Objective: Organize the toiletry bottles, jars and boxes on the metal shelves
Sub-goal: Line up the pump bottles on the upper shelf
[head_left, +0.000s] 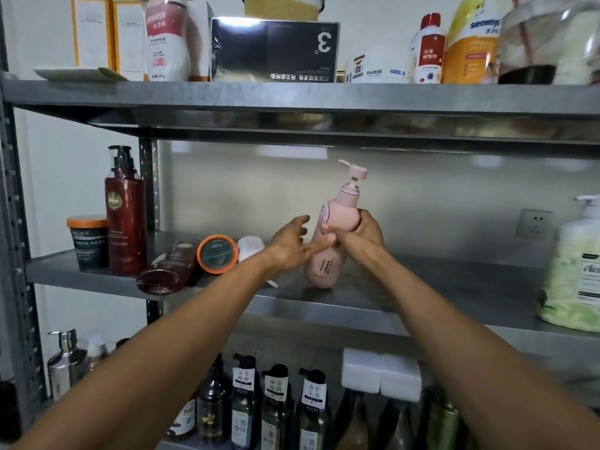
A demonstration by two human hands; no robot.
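Head view is showing the right grip (360, 233) clasping the pink pump bottle (319, 269) on the middle shelf (438, 287) — left grip (289, 245) is hovering beside it, fingers unclenched. Settling its base flat before letting go is looking wise.

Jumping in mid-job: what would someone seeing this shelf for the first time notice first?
The pink pump bottle at the centre of the middle shelf, gripped by the right hand while the left hand reaches to it with fingers straight. Just left of it, a brown bottle and an orange-rimmed jar lie on their sides. On the top shelf, a black box stands upside down.
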